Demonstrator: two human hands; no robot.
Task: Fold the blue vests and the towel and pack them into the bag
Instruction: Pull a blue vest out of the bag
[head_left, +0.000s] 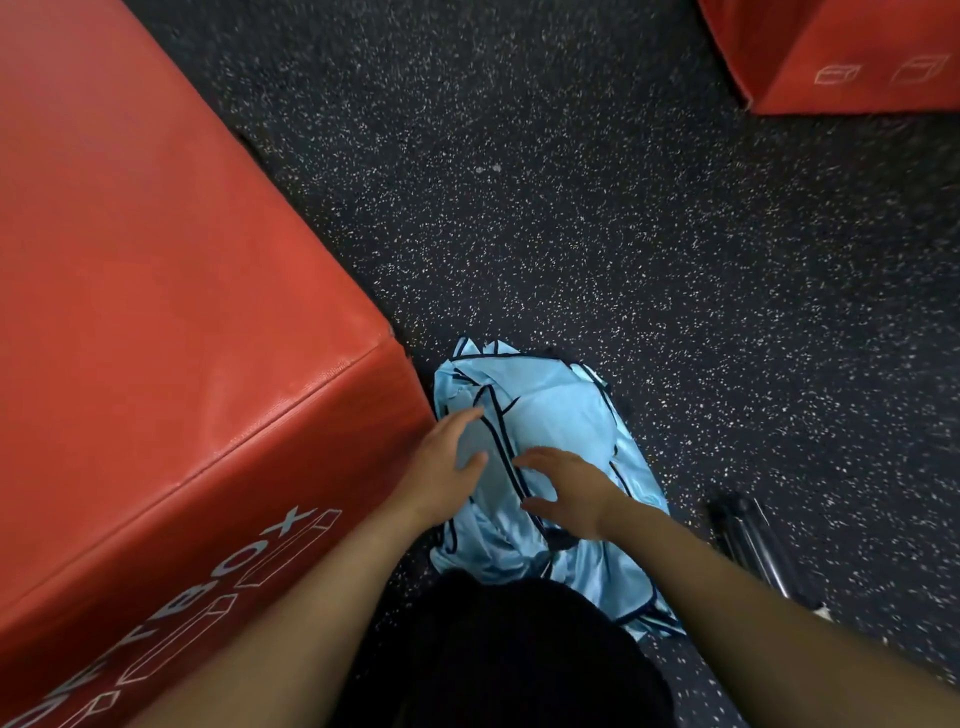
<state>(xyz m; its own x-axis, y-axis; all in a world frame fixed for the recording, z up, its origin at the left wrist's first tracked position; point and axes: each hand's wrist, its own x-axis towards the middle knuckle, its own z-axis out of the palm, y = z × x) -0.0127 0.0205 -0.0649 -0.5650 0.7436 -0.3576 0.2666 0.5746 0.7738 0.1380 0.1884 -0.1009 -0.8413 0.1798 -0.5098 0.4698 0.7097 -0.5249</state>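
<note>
Blue vests (550, 415), light blue with dark navy trim, lie in a rumpled heap on the dark speckled floor (571, 208), directly under and ahead of both hands. We cannot tell how many vests make up the heap, since the folds overlap.

From the head view, we see our left hand (447, 467) resting on the left side of the heap, fingers straight and spread, the thumb pointing inward over the cloth. Our right hand (566, 493) lies just beside it on the middle of the heap, fingers also extended and loose, pointing toward the left hand. The two hands are close together but not touching, with a navy trim line running between them. Neither hand is curled round the cloth; both lie flat on it.

Just left of the left hand stands a large red padded box (182, 312), its corner almost meeting the heap's edge, white lettering on its side. Well ahead and to the right of the right hand sits a second red box (841, 57). Near the right forearm, on the floor, lies a dark metal object (753, 540) we cannot identify. Dark clothing (509, 654) fills the space between the forearms.
</note>
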